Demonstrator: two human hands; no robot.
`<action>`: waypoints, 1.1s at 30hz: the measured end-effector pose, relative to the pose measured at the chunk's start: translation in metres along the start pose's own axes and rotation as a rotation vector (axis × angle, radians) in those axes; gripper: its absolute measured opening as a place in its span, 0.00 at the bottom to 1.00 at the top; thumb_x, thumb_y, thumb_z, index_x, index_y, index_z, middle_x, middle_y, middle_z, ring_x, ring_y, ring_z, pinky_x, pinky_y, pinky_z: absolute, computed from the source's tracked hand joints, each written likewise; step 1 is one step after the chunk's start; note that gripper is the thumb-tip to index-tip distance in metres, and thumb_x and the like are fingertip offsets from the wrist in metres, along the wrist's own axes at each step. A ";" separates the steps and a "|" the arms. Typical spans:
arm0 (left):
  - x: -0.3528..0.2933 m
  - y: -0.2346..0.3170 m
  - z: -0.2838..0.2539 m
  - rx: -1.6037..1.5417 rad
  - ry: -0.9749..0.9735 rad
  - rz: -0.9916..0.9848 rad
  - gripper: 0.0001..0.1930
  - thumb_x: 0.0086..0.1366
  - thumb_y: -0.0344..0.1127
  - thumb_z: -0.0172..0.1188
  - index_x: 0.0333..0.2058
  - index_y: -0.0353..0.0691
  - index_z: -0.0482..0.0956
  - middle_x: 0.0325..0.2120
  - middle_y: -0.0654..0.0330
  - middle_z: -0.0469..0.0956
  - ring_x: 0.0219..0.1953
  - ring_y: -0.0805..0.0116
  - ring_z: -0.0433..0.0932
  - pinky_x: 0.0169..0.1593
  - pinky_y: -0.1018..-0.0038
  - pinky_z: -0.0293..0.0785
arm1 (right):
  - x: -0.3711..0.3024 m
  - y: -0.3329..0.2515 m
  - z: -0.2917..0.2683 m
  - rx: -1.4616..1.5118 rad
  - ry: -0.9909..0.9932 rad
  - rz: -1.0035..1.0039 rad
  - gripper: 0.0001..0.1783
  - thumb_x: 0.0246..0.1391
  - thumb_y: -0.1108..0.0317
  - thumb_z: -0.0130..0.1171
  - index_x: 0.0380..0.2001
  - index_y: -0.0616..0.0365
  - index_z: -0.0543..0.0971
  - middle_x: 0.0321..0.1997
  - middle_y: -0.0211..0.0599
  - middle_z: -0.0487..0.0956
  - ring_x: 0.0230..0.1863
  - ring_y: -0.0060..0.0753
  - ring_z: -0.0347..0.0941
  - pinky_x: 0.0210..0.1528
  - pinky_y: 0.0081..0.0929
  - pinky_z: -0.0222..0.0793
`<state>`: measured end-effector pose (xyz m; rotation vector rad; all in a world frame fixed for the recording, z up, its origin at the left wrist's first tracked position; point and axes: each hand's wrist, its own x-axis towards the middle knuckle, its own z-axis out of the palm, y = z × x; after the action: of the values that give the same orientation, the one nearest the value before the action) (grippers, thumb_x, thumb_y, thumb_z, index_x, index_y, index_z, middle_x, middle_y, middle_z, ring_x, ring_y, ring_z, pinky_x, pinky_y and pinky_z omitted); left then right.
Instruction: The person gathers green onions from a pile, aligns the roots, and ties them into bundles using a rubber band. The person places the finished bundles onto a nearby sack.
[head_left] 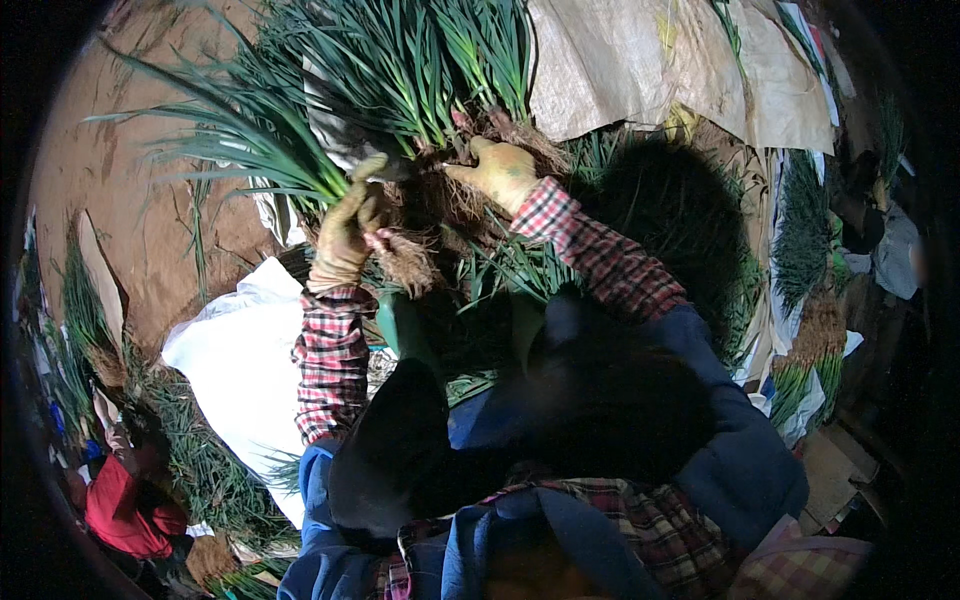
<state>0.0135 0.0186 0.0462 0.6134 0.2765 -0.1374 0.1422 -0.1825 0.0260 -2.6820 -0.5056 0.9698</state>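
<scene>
My left hand point(346, 228), in a yellowish work glove, is closed round a bunch of spring onions point(290, 160). Their long green leaves fan out to the upper left, and pinkish bases with tangled roots point(405, 262) stick out on the right of the glove. My right hand point(503, 176), gloved alike, reaches to the root ends of the spring onions point(400, 75) heaped in front of me. Its thumb and fingers close at the stalk bases there; exactly how many stalks it grips is hidden.
Pale woven sheeting point(610, 65) lies at the far right of the heap. A white sack point(240, 350) is spread at my left, near bare brown soil point(110, 150). More spring onions point(803, 230) lie at the right. A person in red point(125, 505) is at the lower left.
</scene>
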 end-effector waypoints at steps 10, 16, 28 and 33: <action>0.024 -0.057 0.014 0.337 0.404 -0.176 0.15 0.58 0.42 0.61 0.35 0.36 0.72 0.17 0.59 0.74 0.10 0.72 0.71 0.09 0.82 0.63 | -0.033 -0.013 -0.003 0.522 0.081 -0.190 0.17 0.54 0.57 0.53 0.43 0.55 0.76 0.31 0.45 0.79 0.33 0.40 0.77 0.37 0.32 0.71; 0.018 -0.074 -0.001 0.339 0.181 -0.055 0.22 0.55 0.41 0.65 0.45 0.38 0.73 0.37 0.61 0.76 0.37 0.70 0.73 0.40 0.79 0.69 | -0.042 -0.018 0.011 0.194 0.262 -0.455 0.15 0.56 0.53 0.49 0.25 0.51 0.74 0.18 0.40 0.73 0.21 0.43 0.73 0.26 0.39 0.68; 0.014 -0.075 0.008 0.361 0.342 -0.087 0.11 0.54 0.34 0.65 0.35 0.41 0.75 0.23 0.68 0.74 0.17 0.79 0.70 0.15 0.82 0.62 | 0.008 0.060 -0.042 1.202 0.522 -0.316 0.09 0.56 0.63 0.49 0.32 0.56 0.75 0.31 0.34 0.73 0.32 0.26 0.70 0.38 0.23 0.71; 0.013 -0.069 -0.044 0.433 0.433 -0.149 0.17 0.53 0.41 0.66 0.38 0.38 0.76 0.34 0.62 0.80 0.37 0.69 0.75 0.44 0.74 0.70 | -0.010 0.072 -0.017 0.301 -0.473 -0.537 0.19 0.53 0.53 0.55 0.31 0.60 0.76 0.32 0.36 0.76 0.32 0.29 0.70 0.37 0.28 0.70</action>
<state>0.0014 -0.0122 -0.0303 1.0534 0.7242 -0.2103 0.1627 -0.2543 0.0197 -1.8911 -1.0127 1.3651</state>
